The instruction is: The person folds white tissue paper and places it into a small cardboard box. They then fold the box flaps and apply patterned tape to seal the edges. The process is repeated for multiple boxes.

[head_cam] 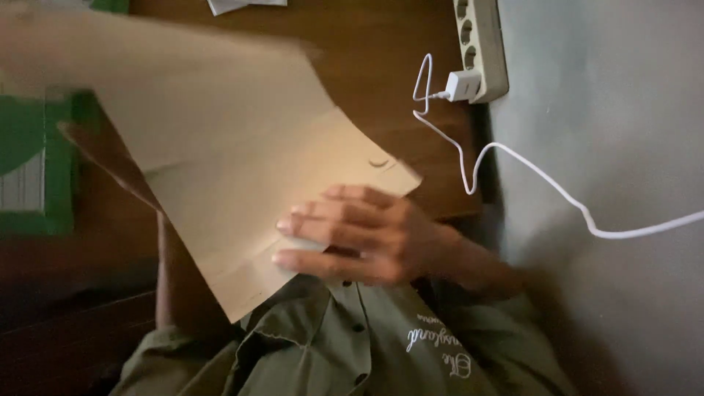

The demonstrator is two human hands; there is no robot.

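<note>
Big flat sheet of tan cardboard [242, 169], matte, smooth, with straight creases and a small curved slit near its corner at 3 o'clock. Upper part motion-blurred, reaching to 10 o'clock of the view. It is lifted and tilted over the dark brown wooden worktop [381, 51], lower edge coming down over the person's olive-green buttoned shirt [330, 345].

Right hand [359, 235] lies on the face of the cardboard near its lower right corner, fingers [308, 220] stretched out nearly flat and close together, pointing toward 9 o'clock; thumb side hidden, so cannot tell if it pinches the sheet or just presses on it. Left hand is behind the cardboard; only the forearm [176, 279] shows, rising from 7 o'clock under the sheet, so how that hand is closed cannot be told.

At 9 o'clock, a green box-like thing [37, 183] with a pale panel, blurred, resting on the worktop, partly covered by the sheet. At 12 o'clock, a scrap of white paper [242, 4] at the frame edge. At 1 o'clock, a cream plastic power strip [484, 37] with round sockets, lying along the worktop edge beside the grey wall [609, 147]. A small white charger block [463, 85] is plugged into it; its thin white cable [513, 158] loops and trails toward 3 o'clock across the wall.
</note>
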